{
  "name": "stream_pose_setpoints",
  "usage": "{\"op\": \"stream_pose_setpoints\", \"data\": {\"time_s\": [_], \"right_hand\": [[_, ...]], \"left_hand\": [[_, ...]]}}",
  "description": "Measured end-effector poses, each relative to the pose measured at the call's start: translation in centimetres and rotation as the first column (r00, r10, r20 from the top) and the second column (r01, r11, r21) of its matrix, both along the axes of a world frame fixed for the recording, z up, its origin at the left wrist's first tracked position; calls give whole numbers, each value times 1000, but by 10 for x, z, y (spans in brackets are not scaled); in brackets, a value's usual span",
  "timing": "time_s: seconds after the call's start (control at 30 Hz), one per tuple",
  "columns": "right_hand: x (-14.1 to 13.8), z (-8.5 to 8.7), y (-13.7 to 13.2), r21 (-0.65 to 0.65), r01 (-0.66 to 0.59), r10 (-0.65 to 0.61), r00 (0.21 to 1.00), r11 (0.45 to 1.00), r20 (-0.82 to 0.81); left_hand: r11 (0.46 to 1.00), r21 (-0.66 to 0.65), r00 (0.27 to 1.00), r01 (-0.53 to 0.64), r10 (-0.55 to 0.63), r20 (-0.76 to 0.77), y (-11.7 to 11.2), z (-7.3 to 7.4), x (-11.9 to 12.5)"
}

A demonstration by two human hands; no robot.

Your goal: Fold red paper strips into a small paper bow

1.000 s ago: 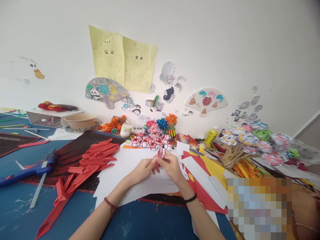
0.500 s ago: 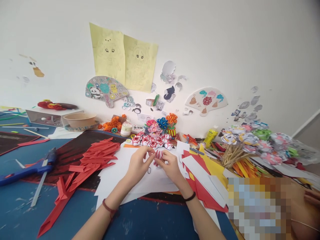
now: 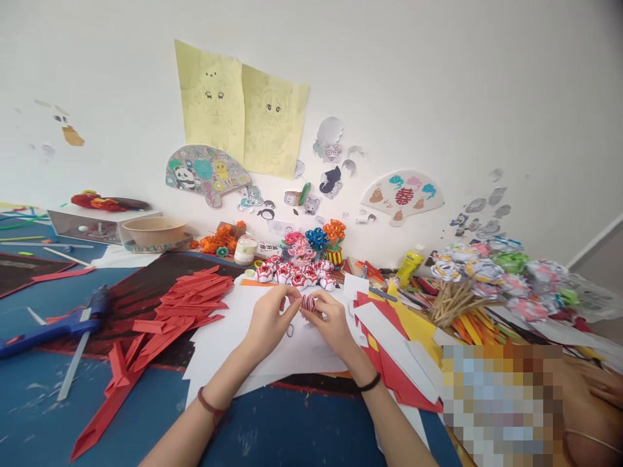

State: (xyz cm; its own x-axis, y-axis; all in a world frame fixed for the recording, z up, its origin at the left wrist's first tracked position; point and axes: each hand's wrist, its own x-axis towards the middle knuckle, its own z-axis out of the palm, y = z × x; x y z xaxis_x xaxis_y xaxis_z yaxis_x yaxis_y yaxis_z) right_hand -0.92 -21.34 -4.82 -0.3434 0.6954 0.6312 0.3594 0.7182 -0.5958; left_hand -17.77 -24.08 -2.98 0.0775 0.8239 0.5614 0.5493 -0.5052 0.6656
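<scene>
Over the white sheets (image 3: 219, 340), near side of the red-and-white flowers (image 3: 298, 279) | change: left hand (image 3: 267, 316) sits further left on the striped bundle (image 3: 308, 303) than a second ago; support seems mainly right | pose: right hand (image 3: 333, 319) pinches bundle; left arched, whether pinching I cannot tell

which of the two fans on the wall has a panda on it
The left fan, overlapping a yellow sheet's lower edge, shows the panda; the right fan instead has a large red character.
</scene>
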Motion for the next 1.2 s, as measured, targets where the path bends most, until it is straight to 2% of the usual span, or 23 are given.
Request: {"op": "stream_pose_setpoints", "data": {"time_s": [0.37, 0.83, 1.07, 1.2], "right_hand": [[3, -4, 1, 51, 46, -50, 995, 998, 91], [3, -5, 4, 30, 21, -23, 998, 999, 61], [5, -4, 4, 19, 12, -13, 998, 1000, 60], [6, -5, 3, 34, 24, -27, 996, 999, 82]], "left_hand": [[998, 63, 987, 5, 5, -162, -2, 1, -4], [995, 95, 986, 12, 4, -169, -4, 2, -4], [998, 61, 995, 21, -16, -94, 0, 0, -5], [998, 64, 990, 10, 0, -141, 1, 0, -5]]}}
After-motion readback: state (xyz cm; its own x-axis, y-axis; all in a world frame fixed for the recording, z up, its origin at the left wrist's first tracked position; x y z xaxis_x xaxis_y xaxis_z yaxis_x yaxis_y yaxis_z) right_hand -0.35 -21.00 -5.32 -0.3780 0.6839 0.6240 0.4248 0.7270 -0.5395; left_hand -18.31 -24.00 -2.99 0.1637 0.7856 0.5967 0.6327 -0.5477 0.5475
